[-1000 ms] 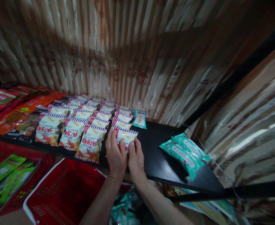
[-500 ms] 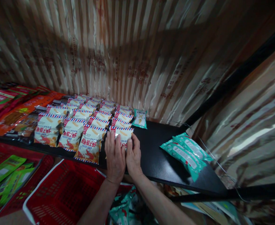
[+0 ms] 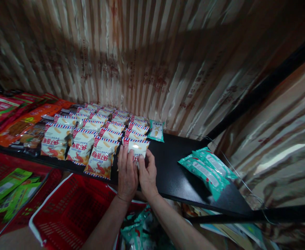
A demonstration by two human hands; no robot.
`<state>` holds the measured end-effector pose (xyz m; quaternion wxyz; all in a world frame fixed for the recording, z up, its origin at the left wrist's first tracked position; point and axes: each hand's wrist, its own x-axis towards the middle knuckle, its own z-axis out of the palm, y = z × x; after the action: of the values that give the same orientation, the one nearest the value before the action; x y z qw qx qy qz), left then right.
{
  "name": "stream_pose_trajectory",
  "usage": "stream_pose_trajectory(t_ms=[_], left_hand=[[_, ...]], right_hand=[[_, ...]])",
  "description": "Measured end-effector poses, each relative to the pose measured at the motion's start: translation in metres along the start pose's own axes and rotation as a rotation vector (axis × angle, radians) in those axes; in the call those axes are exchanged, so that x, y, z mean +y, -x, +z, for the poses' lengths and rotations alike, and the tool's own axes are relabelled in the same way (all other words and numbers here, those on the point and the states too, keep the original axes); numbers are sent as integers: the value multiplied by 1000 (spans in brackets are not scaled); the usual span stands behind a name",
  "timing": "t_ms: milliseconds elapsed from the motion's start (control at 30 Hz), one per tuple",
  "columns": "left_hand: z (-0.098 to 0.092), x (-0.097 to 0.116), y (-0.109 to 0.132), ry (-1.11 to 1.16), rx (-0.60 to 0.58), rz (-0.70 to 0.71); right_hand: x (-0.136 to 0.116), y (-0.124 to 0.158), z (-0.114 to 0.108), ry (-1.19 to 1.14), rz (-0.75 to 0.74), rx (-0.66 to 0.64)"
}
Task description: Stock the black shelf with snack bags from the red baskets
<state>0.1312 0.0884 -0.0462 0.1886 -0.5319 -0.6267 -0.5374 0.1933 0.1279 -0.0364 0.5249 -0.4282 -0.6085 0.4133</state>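
Note:
Both my hands rest on a white snack packet [image 3: 138, 147] with a red and blue striped edge, the front one of the rightmost row on a black shelf [image 3: 173, 173]. My left hand [image 3: 126, 172] lies flat on the packet's left side, fingers together. My right hand [image 3: 147, 173] grips its right side, thumb on top and fingers curled round the edge. Several rows of the same packets [image 3: 100, 158] fill the shelf to the left.
Two teal packets [image 3: 205, 170] lie at the shelf's right; a small teal one [image 3: 156, 131] stands at the back. Red and orange packets [image 3: 17, 121] lie far left. A red basket [image 3: 71, 211] sits below; another [image 3: 9, 187] holds green packets. Striped foil lines the walls.
The packet under my hands has been pushed back on the shelf, closer to the row behind it. My right fingers have curled round its edge.

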Motion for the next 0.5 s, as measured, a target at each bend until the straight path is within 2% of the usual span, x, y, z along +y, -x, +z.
stream_pose_trajectory(t_ms=[500], left_hand=[[-2, -11, -3, 3, -28, -1]], right_hand=[[-4, 9, 11, 13, 19, -3]])
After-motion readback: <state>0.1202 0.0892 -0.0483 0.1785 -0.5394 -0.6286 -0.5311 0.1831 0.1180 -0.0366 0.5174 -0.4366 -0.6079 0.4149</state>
